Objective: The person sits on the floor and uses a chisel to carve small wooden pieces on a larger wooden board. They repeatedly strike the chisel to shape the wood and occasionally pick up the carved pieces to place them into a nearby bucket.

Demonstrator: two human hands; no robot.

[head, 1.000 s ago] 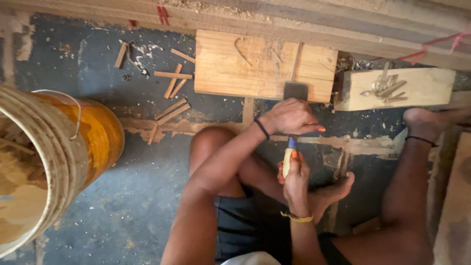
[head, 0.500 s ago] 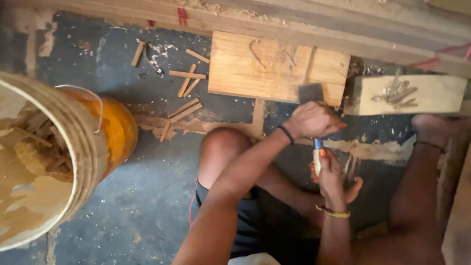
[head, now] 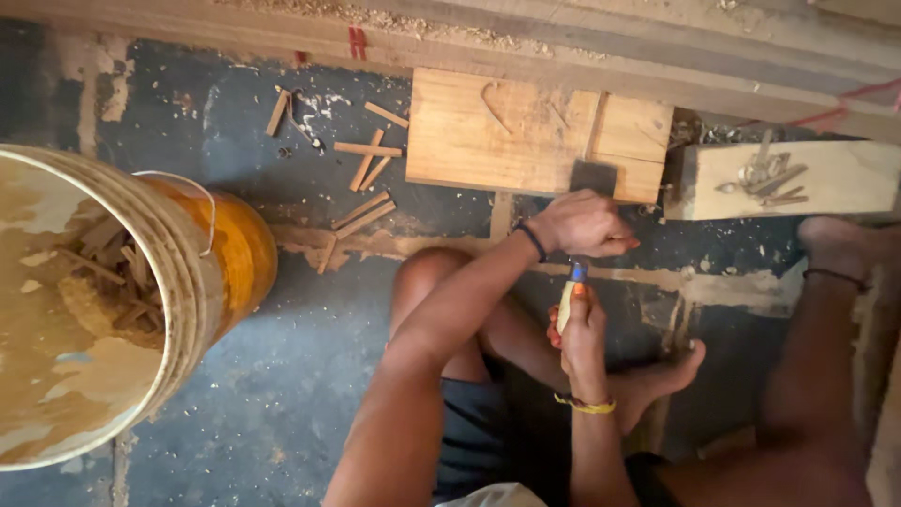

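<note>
My left hand (head: 584,223), with a black wristband, is curled into a fist at the front edge of a flat wooden board (head: 507,136) on the floor. It sits just below a dark rectangular patch (head: 594,176) on that edge. Whether the fist holds anything is hidden. My right hand (head: 582,330), with a yellow bracelet, grips a small tool with a yellow-orange handle and blue end (head: 570,291). The tool stands upright just under my left hand. My bent legs and bare feet (head: 657,380) lie around both hands.
A large stained bucket (head: 202,272) holding wood scraps stands at the left. Short wooden sticks (head: 361,164) lie scattered beside the board. A pale wooden block (head: 845,174) with several nails or metal bits on top (head: 765,178) sits at the right. A long timber (head: 235,38) runs along the back.
The view has drifted, so the bucket fills more of the left side. Both hands keep their places by the board, and the right hand still holds the tool upright.
</note>
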